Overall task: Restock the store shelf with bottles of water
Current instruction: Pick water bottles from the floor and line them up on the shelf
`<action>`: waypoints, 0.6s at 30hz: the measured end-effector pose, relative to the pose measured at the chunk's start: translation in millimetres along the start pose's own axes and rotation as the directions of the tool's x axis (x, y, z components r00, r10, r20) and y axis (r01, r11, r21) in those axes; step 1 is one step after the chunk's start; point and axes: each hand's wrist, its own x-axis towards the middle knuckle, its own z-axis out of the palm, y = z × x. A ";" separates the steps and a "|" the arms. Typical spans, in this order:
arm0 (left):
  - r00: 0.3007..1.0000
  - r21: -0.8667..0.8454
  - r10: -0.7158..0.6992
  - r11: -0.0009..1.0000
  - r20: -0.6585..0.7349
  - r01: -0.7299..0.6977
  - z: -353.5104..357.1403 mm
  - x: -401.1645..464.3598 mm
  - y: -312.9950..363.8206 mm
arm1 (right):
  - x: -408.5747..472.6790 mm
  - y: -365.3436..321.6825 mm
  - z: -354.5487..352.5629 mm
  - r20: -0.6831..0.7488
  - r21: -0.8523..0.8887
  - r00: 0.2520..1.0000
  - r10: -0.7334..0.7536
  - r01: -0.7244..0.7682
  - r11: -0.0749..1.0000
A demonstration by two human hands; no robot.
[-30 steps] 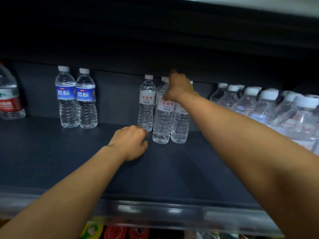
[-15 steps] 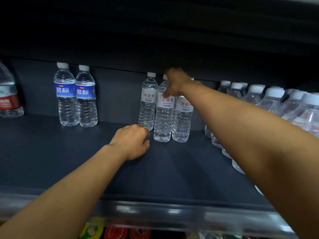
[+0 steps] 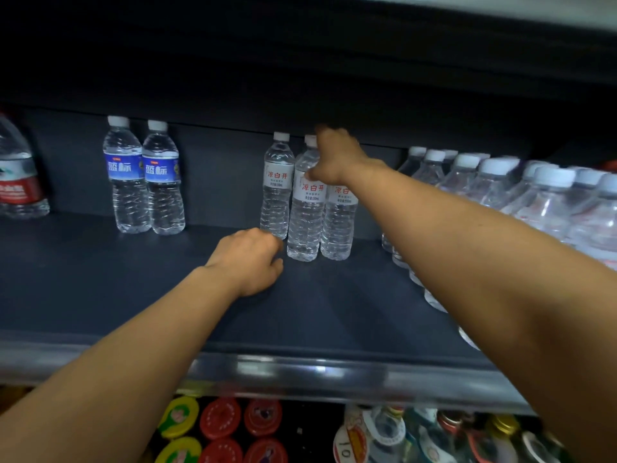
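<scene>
Head view: a dark shelf (image 3: 100, 295) runs across the middle of the frame, with a reflective front rail (image 3: 300, 372) below it. At centre stand three white-labelled water bottles (image 3: 307, 208) with red lettering, upright and close together against the back panel. The right hand (image 3: 334, 158) reaches in from the lower right to the tops of this group, covering the neck of the rightmost bottle; its fingers point away from the camera and are blurred, so whether they grasp a cap or merely touch it cannot be told. The left hand (image 3: 248, 259) lies on the shelf surface just in front of and left of the group, fingers curled under into a loose fist, grasping nothing visible; its knuckles sit just beside the base of the left bottle. At upper left stand two blue-labelled water bottles (image 3: 145, 175), upright and touching one another, well apart from the centre group. At the far left edge a larger red-labelled bottle (image 3: 18, 182) is partly cut off. Along the right side a dense row of white-capped bottles (image 3: 494, 185) extends toward the camera. Below the rail, at the bottom of the frame, coloured lids (image 3: 220, 419) and other bottle tops show on a lower level.
</scene>
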 end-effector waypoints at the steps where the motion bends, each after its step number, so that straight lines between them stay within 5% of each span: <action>1: 1.000 0.001 -0.007 1.000 0.003 0.007 -4.8 -3.8 4.5 | -6.7 -0.2 -3.7 -0.001 -0.005 1.000 -0.011 0.011 1.000; 18: 0.996 -0.067 0.060 0.996 0.059 -0.056 -44.4 -159.5 139.0 | -273.1 29.3 -47.2 0.050 -0.002 0.997 -0.062 0.062 0.998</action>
